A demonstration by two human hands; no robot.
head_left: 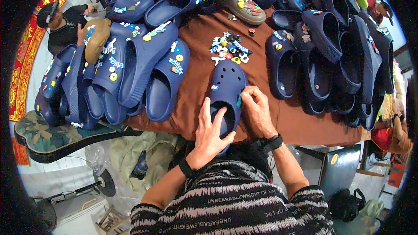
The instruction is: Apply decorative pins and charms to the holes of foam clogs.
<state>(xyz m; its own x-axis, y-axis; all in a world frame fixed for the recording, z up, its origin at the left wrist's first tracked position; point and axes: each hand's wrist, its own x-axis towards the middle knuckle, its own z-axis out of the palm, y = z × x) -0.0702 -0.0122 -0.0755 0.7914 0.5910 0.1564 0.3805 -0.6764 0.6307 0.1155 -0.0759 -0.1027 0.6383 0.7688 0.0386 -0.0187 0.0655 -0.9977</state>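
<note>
A clog (227, 93) at the tabletop's (305, 126) near edge is steadied by the spread left hand (209, 137); a charm (239, 100) is pinched by right-hand fingers (248, 93), with clog piles flanking and loose charms (228, 48) behind.

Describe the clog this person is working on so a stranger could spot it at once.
Start at the brown table, with heaps of navy clogs left and right. On its near edge, below a small pile of charms, lies one navy clog, under the left hand and right hand. Unlike its neighbours, it lies alone.

A red and gold patterned banner (27, 43) hangs along the far left edge, partly hidden.
</note>
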